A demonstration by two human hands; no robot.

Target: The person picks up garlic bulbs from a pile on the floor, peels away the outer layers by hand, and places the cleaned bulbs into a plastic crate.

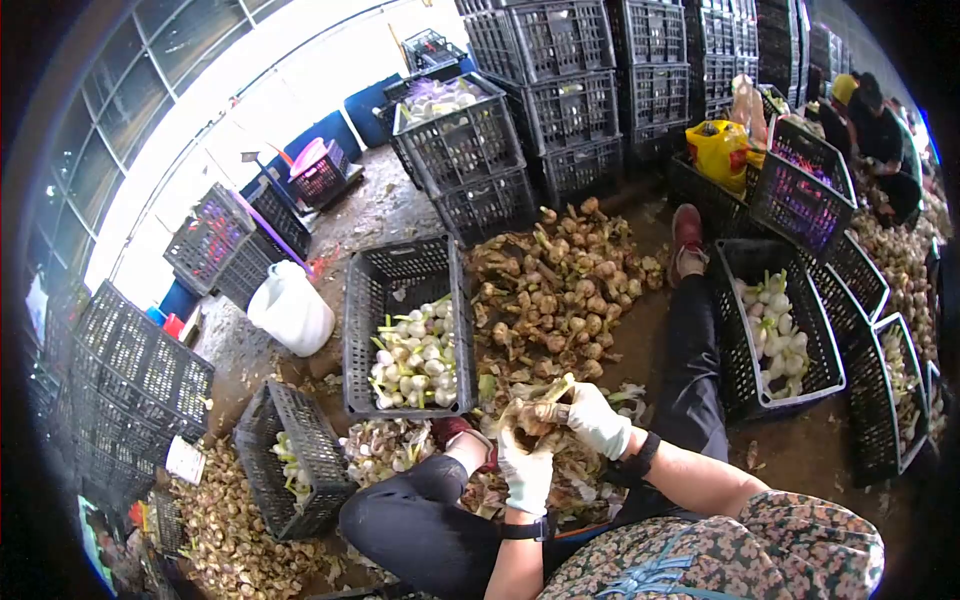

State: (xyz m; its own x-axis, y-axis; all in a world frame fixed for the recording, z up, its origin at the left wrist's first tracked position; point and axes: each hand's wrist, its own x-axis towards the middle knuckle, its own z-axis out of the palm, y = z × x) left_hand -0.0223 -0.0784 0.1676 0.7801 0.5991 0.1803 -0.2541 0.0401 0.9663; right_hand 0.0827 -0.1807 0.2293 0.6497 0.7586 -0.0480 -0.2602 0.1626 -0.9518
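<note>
My left hand [526, 474], in a white glove, is closed around a brown, dirt-skinned garlic bulb [532, 418] above my lap. My right hand [600, 421], also gloved, pinches the stem side of the same garlic; its fingertips are partly hidden. Loose peeled skins [540, 480] lie on the floor below. Just beyond my hands spreads a heap of unpeeled garlic [560, 285]. To the left of that heap, a black crate [352, 330] holds cleaned white garlic bulbs [418, 355] with green stems.
Another black crate [735, 375] with white garlic stands by my right leg. A tilted crate [265, 480] and a white bucket [291, 310] are at left. Tall crate stacks [570, 100] line the back. People [880, 140] sit at far right near more garlic.
</note>
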